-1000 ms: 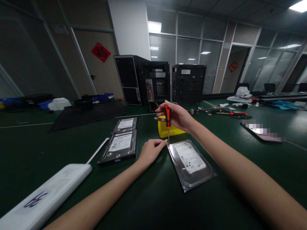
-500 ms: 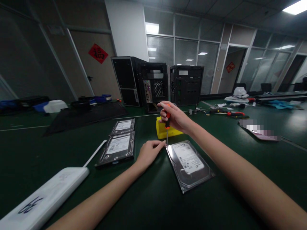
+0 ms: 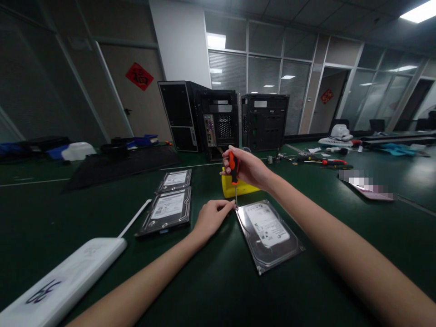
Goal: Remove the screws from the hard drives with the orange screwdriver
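Observation:
A silver hard drive (image 3: 269, 236) with a white label lies on the green table (image 3: 218, 290). My right hand (image 3: 247, 168) is closed round the red and black handle of a screwdriver (image 3: 234, 168), whose shaft points down to the drive's far left corner. At that same corner, the thumb and fingertips of my left hand (image 3: 213, 218) are pinched together; what they hold, if anything, is too small to make out. Behind the screwdriver sits a yellow holder (image 3: 226, 185), partly covered by my right hand.
Two more hard drives (image 3: 170, 206) lie left of my left hand. A white power strip (image 3: 68, 277) is at the near left. Computer cases (image 3: 180, 118) stand at the back. Pliers (image 3: 332, 161) and a pink-and-white item (image 3: 374, 193) lie to the right.
The screwdriver handle has tilted slightly left, and the fingers of my right hand have shifted round it. My left hand and the drive have stayed in place.

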The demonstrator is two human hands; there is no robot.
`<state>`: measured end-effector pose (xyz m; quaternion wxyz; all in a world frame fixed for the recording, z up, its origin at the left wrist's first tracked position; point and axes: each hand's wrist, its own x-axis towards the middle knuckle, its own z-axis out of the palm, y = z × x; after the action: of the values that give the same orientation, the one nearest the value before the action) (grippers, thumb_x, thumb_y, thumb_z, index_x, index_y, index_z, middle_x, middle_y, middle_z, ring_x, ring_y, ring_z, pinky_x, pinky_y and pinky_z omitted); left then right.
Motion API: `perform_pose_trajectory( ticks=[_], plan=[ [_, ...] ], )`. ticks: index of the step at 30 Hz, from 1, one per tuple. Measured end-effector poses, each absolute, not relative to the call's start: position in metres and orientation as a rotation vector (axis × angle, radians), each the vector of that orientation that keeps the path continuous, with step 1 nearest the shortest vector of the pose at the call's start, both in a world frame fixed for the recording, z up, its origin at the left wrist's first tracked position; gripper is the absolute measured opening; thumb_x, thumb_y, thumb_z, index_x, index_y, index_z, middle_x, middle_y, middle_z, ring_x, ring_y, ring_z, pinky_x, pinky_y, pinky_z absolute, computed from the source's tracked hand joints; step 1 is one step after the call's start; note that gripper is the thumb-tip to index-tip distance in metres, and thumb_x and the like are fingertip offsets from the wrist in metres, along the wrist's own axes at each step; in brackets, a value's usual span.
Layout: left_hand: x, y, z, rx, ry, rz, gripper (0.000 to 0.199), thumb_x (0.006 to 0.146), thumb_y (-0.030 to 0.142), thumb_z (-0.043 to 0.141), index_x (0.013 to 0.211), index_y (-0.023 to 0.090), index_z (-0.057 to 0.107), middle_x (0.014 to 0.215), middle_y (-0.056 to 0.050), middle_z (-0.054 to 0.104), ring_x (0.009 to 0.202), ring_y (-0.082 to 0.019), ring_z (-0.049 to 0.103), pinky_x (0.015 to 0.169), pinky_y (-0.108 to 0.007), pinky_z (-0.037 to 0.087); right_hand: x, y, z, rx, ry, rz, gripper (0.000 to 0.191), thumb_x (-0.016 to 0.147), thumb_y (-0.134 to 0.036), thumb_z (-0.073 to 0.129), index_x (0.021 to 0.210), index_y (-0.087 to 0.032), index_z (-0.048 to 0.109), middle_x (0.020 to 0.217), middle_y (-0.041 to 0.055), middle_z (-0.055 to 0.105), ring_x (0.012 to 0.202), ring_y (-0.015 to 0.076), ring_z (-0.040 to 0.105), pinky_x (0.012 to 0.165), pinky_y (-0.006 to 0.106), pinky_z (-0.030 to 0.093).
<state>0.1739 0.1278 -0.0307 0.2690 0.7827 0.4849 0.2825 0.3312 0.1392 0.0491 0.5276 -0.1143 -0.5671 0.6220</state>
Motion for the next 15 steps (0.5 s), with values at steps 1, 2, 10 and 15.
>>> perform_pose_trajectory(
  ticks=[1, 2, 10, 15],
  plan=[
    [0.174, 0.1278, -0.0308, 2.111, 1.308, 0.761, 0.045, 0.078, 0.053, 0.044, 0.082, 0.019, 0.073, 0.076, -0.004, 0.07, 0.074, -0.022, 0.059, 0.063, -0.026, 0.036, 0.3318, 0.1394, 0.049, -0.269, -1.357, 1.485, 0.021, 0.084, -0.036, 0.05, 0.087, -0.016, 0.056, 0.074, -0.0003, 0.057, 0.06, 0.009, 0.052, 0.071, 0.028, 0.049],
    [0.174, 0.1278, -0.0309, 2.112, 1.307, 0.761, 0.045, 0.078, 0.053, 0.044, 0.082, 0.019, 0.073, 0.076, -0.004, 0.07, 0.074, -0.022, 0.059, 0.062, -0.026, 0.036, 0.3322, 0.1394, 0.0489, -0.268, -1.356, 1.484, 0.02, 0.084, -0.035, 0.051, 0.087, -0.016, 0.056, 0.075, -0.0001, 0.057, 0.061, 0.0091, 0.053, 0.071, 0.028, 0.049],
    [0.1742, 0.1288, -0.0316, 2.111, 1.299, 0.768, 0.046, 0.078, 0.054, 0.044, 0.082, 0.018, 0.073, 0.073, -0.004, 0.069, 0.072, -0.022, 0.059, 0.061, -0.026, 0.036, 0.3314, 0.1343, 0.0501, -0.302, -1.366, 1.426, 0.014, 0.086, -0.034, 0.048, 0.093, -0.024, 0.052, 0.063, -0.0068, 0.046, 0.052, 0.0059, 0.043, 0.066, 0.024, 0.048],
    [0.1738, 0.1294, -0.0326, 2.119, 1.293, 0.768, 0.046, 0.078, 0.054, 0.044, 0.082, 0.019, 0.073, 0.073, -0.003, 0.069, 0.073, -0.022, 0.058, 0.062, -0.026, 0.036, 0.3321, 0.1355, 0.0495, -0.31, -1.427, 1.392, 0.017, 0.086, -0.038, 0.047, 0.091, -0.023, 0.054, 0.065, -0.0058, 0.045, 0.053, 0.0062, 0.044, 0.06, 0.021, 0.048]
  ],
)
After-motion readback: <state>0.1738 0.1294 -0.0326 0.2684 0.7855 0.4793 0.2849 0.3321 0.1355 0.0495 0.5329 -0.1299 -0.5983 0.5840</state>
